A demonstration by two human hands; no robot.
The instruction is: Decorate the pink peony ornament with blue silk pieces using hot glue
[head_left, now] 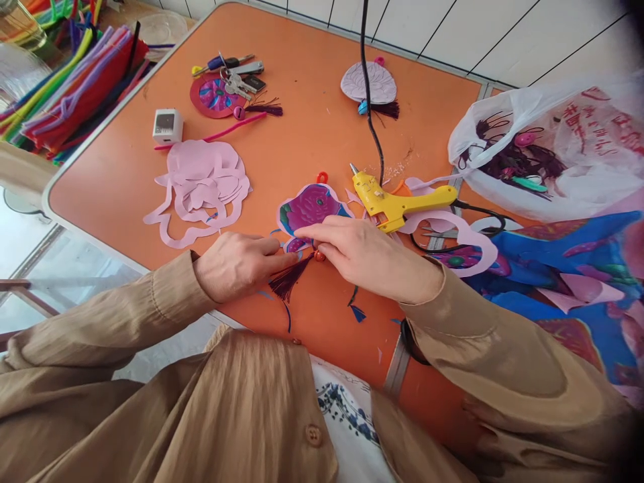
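One left hand (241, 263), curled | right hand (365, 258), half-bent | both touching ornament (309, 206)

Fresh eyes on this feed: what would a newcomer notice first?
Probably the bright yellow glue gun, just beyond the right hand. Next, the purple floral ornament at center, partly covered by that hand, its dark tassel beside the left hand. Then the white plastic bag at upper right.

Ahead-left, I see keys (234, 84) with a silver nail clipper (247, 68); nearer me, a white cube (169, 126) with a dark face; top left, a clear round container (161, 28); straight ahead of me, a dark-lined white wall (453, 30)
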